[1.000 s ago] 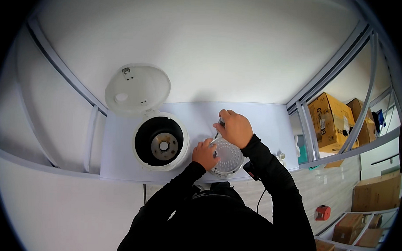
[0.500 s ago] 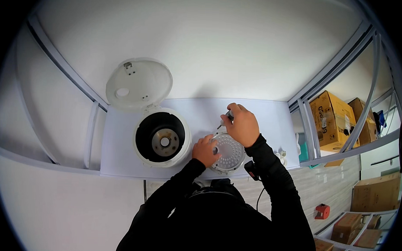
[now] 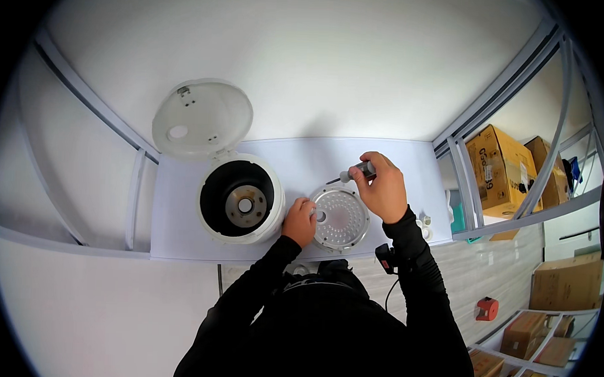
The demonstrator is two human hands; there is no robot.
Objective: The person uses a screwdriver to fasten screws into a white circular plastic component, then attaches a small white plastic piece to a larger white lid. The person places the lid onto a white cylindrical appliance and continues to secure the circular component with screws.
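Observation:
My right hand (image 3: 386, 186) is wrapped round a screwdriver (image 3: 356, 173) with a grey handle, its thin shaft pointing left above the table. Closer to me lies a round dimpled silver plate (image 3: 346, 224) with a pale rim, like a rice cooker's inner lid. My left hand (image 3: 300, 222) is closed at the plate's left edge, fingertips drawn together; what they hold, if anything, is too small to name. On the left stands a white rice cooker (image 3: 278, 214) with its lid (image 3: 215, 112) raised; its dark inside shows a round metal heating plate (image 3: 235, 203).
Small pale items (image 3: 425, 226) sit near the right end of the white table (image 3: 180, 241). A metal frame (image 3: 463, 184) rises at that side, with cardboard boxes (image 3: 509, 172) beyond. A red stool (image 3: 487, 308) stands on the floor. A small black device (image 3: 385, 258) hangs by my right forearm.
My right hand has moved right with the screwdriver, away from the plate, and the shaft now points more sideways. My left hand has drawn back leftward off the plate, its fingers closing.

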